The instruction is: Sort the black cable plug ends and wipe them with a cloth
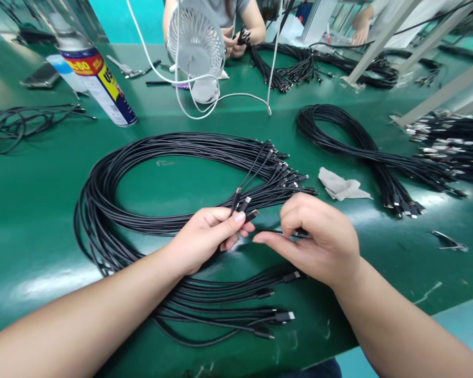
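Note:
A big loop of black cables lies on the green table, its connector ends gathered on the right. My left hand is closed around several black cable plugs, whose metal tips stick up past my thumb. Just right of it, my right hand has its fingers curled over a black cable end, with the thumb stretched toward my left hand. Part of that cable is hidden behind the fingers. Nearer to me, more cable ends fan out beneath my wrists.
A spray can stands at the back left, and a white fan with a white cord is behind the loop. Another cable bundle, a crumpled cloth and tweezers lie to the right. A co-worker's hands hold cables opposite.

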A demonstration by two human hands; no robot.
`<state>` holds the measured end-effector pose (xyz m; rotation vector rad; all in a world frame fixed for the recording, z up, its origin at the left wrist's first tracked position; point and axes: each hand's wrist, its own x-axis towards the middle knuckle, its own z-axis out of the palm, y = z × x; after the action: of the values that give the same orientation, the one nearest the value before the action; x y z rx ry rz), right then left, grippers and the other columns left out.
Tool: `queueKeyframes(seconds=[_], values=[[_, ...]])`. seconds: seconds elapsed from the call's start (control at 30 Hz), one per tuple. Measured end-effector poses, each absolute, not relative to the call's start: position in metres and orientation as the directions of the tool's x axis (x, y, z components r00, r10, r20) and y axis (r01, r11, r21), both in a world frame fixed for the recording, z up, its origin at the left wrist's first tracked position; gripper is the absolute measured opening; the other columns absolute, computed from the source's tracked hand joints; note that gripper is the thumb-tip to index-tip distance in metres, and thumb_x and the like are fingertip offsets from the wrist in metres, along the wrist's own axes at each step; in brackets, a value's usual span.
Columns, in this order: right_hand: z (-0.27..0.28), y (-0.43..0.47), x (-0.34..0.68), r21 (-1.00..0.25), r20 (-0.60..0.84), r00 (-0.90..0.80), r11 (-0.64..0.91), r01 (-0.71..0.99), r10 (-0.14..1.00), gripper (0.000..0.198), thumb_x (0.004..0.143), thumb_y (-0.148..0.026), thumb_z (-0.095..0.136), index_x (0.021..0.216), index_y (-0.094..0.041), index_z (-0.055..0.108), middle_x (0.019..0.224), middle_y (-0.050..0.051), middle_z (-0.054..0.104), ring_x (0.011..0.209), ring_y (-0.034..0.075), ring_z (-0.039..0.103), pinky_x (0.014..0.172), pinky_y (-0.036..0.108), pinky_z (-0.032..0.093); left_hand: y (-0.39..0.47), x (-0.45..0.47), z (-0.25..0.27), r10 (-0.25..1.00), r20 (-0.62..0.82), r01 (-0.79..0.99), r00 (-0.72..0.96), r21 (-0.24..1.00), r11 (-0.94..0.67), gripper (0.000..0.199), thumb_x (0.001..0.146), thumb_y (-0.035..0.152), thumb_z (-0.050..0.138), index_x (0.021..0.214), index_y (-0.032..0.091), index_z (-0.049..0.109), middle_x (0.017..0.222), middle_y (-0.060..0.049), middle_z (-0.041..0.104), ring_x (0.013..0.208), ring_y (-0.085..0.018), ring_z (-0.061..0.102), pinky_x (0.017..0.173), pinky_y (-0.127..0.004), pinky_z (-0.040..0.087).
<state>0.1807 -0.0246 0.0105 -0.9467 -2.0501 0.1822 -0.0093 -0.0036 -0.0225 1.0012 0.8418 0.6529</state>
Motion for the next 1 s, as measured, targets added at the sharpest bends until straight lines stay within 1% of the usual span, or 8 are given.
queueKeyframes(seconds=[0.13, 0.2, 0.33, 0.57, 0.67, 0.8, 0.87, 1.0], values=[[0.015, -0.026, 0.183, -0.511, 0.585, -0.389, 0.696, 0.505, 0.712, 0.024, 0.079, -0.010, 0.067, 0.064, -0.021, 0.051, 0.061, -0.003, 0.050, 0.055, 0.008, 0.047, 0.051, 0.023, 0.041, -0.003, -0.008, -0.020, 0.812, -0.306, -0.136, 0.497, 0.897, 0.421, 0.037, 0.075, 0.048, 0.070, 0.074, 0.011, 0.072, 0.049, 0.002, 0.049, 0.047, -0.007, 0.039, 0.048, -0.023, 0.027], [0.014, -0.026, 0.186, -0.541, 0.539, -0.405, 0.673, 0.505, 0.738, 0.011, 0.077, -0.014, 0.070, 0.081, -0.022, 0.064, 0.071, -0.001, 0.055, 0.062, 0.010, 0.052, 0.055, 0.023, 0.045, -0.002, -0.007, -0.020, 0.819, -0.305, -0.161, 0.485, 0.890, 0.427, 0.036, 0.074, 0.048, 0.071, 0.073, 0.011, 0.071, 0.049, 0.002, 0.049, 0.046, -0.007, 0.040, 0.047, -0.022, 0.026], [0.009, -0.028, 0.187, -0.520, 0.481, -0.420, 0.636, 0.570, 0.770, 0.069, 0.068, -0.038, 0.081, 0.130, -0.021, 0.056, 0.091, 0.005, 0.060, 0.076, 0.015, 0.056, 0.061, 0.026, 0.051, 0.000, -0.007, -0.021, 0.824, -0.306, -0.192, 0.478, 0.878, 0.438, 0.037, 0.073, 0.048, 0.073, 0.073, 0.011, 0.071, 0.054, 0.001, 0.054, 0.046, -0.006, 0.041, 0.047, -0.021, 0.026], [0.004, -0.022, 0.181, -0.490, 0.603, -0.443, 0.747, 0.450, 0.663, 0.023, 0.072, -0.036, 0.078, 0.072, -0.019, 0.063, 0.064, -0.001, 0.059, 0.060, 0.011, 0.057, 0.054, 0.024, 0.048, -0.001, -0.007, -0.021, 0.824, -0.297, -0.177, 0.483, 0.888, 0.424, 0.037, 0.074, 0.047, 0.071, 0.074, 0.010, 0.071, 0.056, 0.000, 0.054, 0.047, -0.006, 0.041, 0.047, -0.022, 0.028], [0.001, -0.023, 0.182, -0.480, 0.567, -0.477, 0.740, 0.471, 0.671, 0.010, 0.082, -0.024, 0.070, 0.091, -0.022, 0.068, 0.073, 0.000, 0.064, 0.065, 0.012, 0.060, 0.059, 0.024, 0.050, -0.001, -0.007, -0.022, 0.827, -0.282, -0.178, 0.487, 0.895, 0.410, 0.036, 0.075, 0.047, 0.071, 0.072, 0.011, 0.070, 0.056, 0.000, 0.054, 0.047, -0.006, 0.040, 0.047, -0.022, 0.028], [0.001, -0.027, 0.183, -0.478, 0.491, -0.446, 0.659, 0.580, 0.748, 0.059, 0.081, -0.025, 0.072, 0.136, -0.023, 0.050, 0.096, 0.004, 0.069, 0.080, 0.014, 0.064, 0.068, 0.025, 0.054, 0.000, -0.008, -0.022, 0.819, -0.287, -0.177, 0.497, 0.890, 0.420, 0.036, 0.075, 0.048, 0.071, 0.073, 0.011, 0.070, 0.056, 0.000, 0.055, 0.047, -0.006, 0.040, 0.047, -0.022, 0.028], [0.001, -0.026, 0.183, -0.492, 0.493, -0.403, 0.629, 0.602, 0.771, 0.054, 0.080, -0.028, 0.072, 0.131, -0.021, 0.055, 0.092, 0.004, 0.068, 0.076, 0.014, 0.063, 0.065, 0.026, 0.054, -0.001, -0.008, -0.022, 0.814, -0.293, -0.162, 0.502, 0.892, 0.421, 0.039, 0.074, 0.050, 0.071, 0.075, 0.011, 0.071, 0.054, 0.001, 0.053, 0.047, -0.006, 0.040, 0.047, -0.021, 0.029], [0.001, -0.021, 0.182, -0.583, 0.517, -0.303, 0.588, 0.560, 0.801, 0.011, 0.085, -0.024, 0.065, 0.095, -0.020, 0.067, 0.081, 0.004, 0.066, 0.070, 0.014, 0.060, 0.062, 0.027, 0.050, -0.003, -0.007, -0.022, 0.780, -0.298, -0.096, 0.550, 0.905, 0.413, 0.041, 0.072, 0.052, 0.072, 0.074, 0.011, 0.072, 0.050, 0.001, 0.051, 0.047, -0.007, 0.039, 0.047, -0.022, 0.029]])
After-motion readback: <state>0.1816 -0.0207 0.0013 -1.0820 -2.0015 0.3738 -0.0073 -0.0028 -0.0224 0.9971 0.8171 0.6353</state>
